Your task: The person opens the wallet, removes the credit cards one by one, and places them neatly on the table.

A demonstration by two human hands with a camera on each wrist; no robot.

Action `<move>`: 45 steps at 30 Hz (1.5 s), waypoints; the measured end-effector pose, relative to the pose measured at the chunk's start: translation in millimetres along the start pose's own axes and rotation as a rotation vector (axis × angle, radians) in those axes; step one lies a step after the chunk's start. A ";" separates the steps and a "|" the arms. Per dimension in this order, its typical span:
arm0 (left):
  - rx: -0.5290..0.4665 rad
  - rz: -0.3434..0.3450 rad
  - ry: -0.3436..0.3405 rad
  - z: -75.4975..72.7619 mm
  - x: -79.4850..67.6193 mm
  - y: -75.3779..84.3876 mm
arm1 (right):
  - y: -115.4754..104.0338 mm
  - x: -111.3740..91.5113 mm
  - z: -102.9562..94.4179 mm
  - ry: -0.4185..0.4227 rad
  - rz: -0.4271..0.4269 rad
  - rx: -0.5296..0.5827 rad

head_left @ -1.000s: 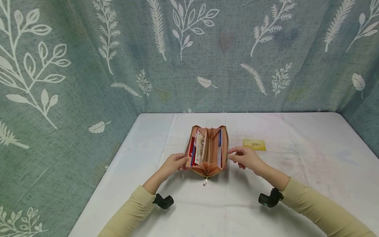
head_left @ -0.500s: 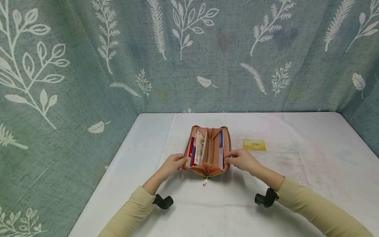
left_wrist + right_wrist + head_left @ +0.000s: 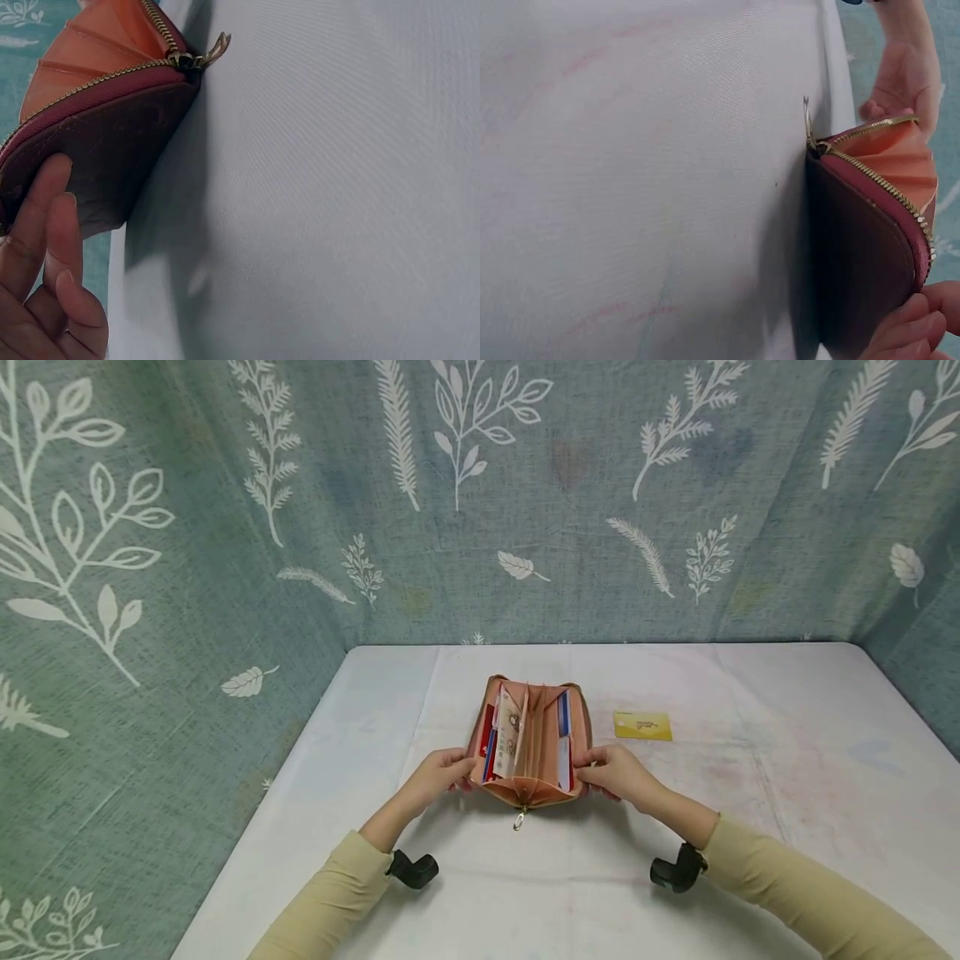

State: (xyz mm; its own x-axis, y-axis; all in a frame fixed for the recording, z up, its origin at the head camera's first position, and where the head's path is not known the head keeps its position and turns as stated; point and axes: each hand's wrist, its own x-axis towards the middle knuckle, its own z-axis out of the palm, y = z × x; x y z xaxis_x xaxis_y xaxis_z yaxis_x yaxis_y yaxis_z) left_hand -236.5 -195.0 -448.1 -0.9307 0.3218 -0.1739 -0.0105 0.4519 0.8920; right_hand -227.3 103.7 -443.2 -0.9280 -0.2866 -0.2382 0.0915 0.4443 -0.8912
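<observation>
An unzipped wallet [image 3: 534, 735] stands spread on the table, its tan inside facing up. Cards and a banknote [image 3: 508, 735] fill its left side, and more cards [image 3: 564, 752] sit in the right-hand slots. My left hand [image 3: 442, 770] pinches the wallet's left edge, fingers against the dark outer cover [image 3: 112, 142] in the left wrist view. On the other side my right hand [image 3: 617, 774] grips the right edge, thumb inside and fingers behind the cover [image 3: 862, 247]. The zipper pull [image 3: 519, 819] hangs at the near end.
A yellow card [image 3: 642, 726] lies flat to the right of the wallet, beyond the right hand. White cloth covers the table [image 3: 750, 760]. A green leaf-patterned curtain [image 3: 570, 510] rises behind the table and along its left side.
The right hand, at first just beside the wallet, has taken hold of its right edge and drawn that side outward, so the wallet spreads wider. The left hand stays in place.
</observation>
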 end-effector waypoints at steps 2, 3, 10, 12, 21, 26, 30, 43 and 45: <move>0.000 0.010 -0.004 0.2 -2.1 5.6 | 1.0 0.9 -1.2 -0.013 0.003 0.002; 0.001 0.013 -0.005 0.0 -4.6 10.3 | 1.5 1.6 -1.9 -0.019 0.006 0.003; 0.004 0.003 0.011 -0.7 -1.9 -1.2 | 0.8 4.8 -1.1 -0.046 -0.025 -0.033; 0.009 0.005 0.011 -0.9 -2.2 -1.2 | 0.7 5.9 -0.1 -0.057 -0.034 -0.037; 0.005 -0.022 0.022 0.4 -1.7 -1.4 | -4.3 11.4 -0.1 -0.037 0.106 -0.049; 0.001 -0.020 0.022 0.0 -2.7 -0.6 | -7.8 12.4 2.2 -0.005 0.137 -0.020; 0.010 -0.013 0.019 -1.2 -3.2 -0.6 | -9.8 13.3 4.9 0.025 0.144 -0.002; 0.009 -0.002 0.009 0.0 0.6 1.6 | -4.0 9.1 5.0 0.032 0.183 0.120; 0.006 -0.004 0.007 0.4 0.6 1.6 | -2.8 8.4 3.9 0.017 0.176 0.128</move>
State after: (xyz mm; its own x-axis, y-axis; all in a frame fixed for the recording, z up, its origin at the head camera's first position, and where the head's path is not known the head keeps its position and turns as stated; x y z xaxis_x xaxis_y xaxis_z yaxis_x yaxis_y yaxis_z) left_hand -236.9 -193.7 -446.9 -0.9332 0.3142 -0.1741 -0.0116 0.4581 0.8888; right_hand -234.0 96.7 -444.3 -0.8996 -0.1988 -0.3889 0.2969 0.3747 -0.8783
